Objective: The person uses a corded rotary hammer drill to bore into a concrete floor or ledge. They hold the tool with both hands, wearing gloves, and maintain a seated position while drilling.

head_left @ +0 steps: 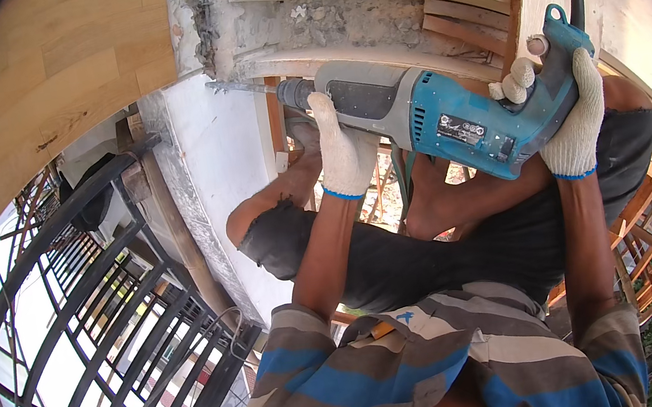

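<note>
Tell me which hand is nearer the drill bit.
Left. The left hand holds the front of the drill, just behind the chuck and bit; the right hand grips the rear handle, at the far end.

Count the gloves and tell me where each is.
2: one glove on the left hand, holding the drill near its front; another glove on the right hand, at its rear handle. No others show.

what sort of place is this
Probably a construction or renovation site: a blue-and-grey rotary hammer, rough bare concrete and loose-looking wooden strips beside it suggest so.
</note>
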`<state>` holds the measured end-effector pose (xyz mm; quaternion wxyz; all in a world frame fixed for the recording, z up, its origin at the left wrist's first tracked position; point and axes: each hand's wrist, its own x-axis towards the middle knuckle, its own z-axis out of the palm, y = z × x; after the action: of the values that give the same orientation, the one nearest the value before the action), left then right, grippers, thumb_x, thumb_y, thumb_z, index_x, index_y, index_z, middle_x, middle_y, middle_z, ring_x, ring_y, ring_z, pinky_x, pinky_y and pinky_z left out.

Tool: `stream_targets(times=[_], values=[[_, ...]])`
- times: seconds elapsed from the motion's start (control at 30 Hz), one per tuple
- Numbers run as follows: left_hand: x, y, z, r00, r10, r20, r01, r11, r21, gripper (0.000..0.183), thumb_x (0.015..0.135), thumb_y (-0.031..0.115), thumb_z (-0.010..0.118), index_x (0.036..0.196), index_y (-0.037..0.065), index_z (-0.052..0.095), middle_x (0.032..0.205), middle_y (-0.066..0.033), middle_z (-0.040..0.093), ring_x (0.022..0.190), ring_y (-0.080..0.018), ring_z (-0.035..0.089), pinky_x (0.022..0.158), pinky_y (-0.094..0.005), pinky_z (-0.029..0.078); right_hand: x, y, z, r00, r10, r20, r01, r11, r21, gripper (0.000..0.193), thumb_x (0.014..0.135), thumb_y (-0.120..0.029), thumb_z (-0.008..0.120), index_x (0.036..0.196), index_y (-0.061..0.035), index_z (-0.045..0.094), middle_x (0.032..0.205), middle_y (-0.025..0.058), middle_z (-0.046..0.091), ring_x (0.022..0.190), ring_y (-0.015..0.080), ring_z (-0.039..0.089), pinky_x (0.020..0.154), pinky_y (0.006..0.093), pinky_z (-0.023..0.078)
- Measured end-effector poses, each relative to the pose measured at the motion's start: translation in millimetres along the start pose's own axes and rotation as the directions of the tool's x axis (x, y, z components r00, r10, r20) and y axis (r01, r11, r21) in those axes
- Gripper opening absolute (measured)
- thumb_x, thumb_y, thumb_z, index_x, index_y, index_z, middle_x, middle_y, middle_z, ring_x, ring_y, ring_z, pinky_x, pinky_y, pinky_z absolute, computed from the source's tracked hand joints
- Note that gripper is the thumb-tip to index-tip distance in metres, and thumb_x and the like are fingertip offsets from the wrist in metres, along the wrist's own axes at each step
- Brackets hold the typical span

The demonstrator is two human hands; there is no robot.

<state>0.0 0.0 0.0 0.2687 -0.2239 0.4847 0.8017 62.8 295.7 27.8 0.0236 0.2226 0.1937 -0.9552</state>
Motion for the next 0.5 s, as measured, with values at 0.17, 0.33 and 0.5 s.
stream_targets(times=[0.17,0.33,0.5], values=[[-6,-4,-12,1.000,-0.015,-0.003,0.015,1.000,-0.004,0.098,0.100,0.083,0.053,0.166,0.012,0.038,0.163,-0.0097,0.048,0.151,-0.0290,0.047,0.124,-0.0490,0.041,-4,6,15,1.000,-0.003,-0.006,0.002,1.000,-0.031,0.055,0.108,-0.056,0.058,0.131,-0.0067,0.060,0.094,0.0132,0.067,0.087,0.0277,0.066,0.099,0.0507,0.053],[-4,-5,-16,1.000,-0.007,-0.020,0.007,1.000,0.000,0.097,0.100,0.083,0.053,0.165,0.012,0.039,0.162,-0.0094,0.049,0.149,-0.0286,0.047,0.125,-0.0483,0.040,-1,15,21,0.994,-0.013,-0.111,0.004,0.997,-0.080,0.053,0.107,-0.058,0.059,0.128,-0.0089,0.056,0.087,0.0074,0.060,0.078,0.0231,0.060,0.093,0.0459,0.051],[-1,-8,-22,0.995,0.021,-0.098,-0.022,1.000,-0.007,0.095,0.101,0.082,0.052,0.164,0.012,0.040,0.160,-0.0097,0.050,0.147,-0.0281,0.048,0.124,-0.0471,0.040,-4,24,22,0.998,-0.022,-0.065,0.019,0.998,-0.059,0.051,0.108,-0.058,0.059,0.123,-0.0094,0.056,0.080,0.0053,0.057,0.073,0.0209,0.058,0.086,0.0432,0.050]])
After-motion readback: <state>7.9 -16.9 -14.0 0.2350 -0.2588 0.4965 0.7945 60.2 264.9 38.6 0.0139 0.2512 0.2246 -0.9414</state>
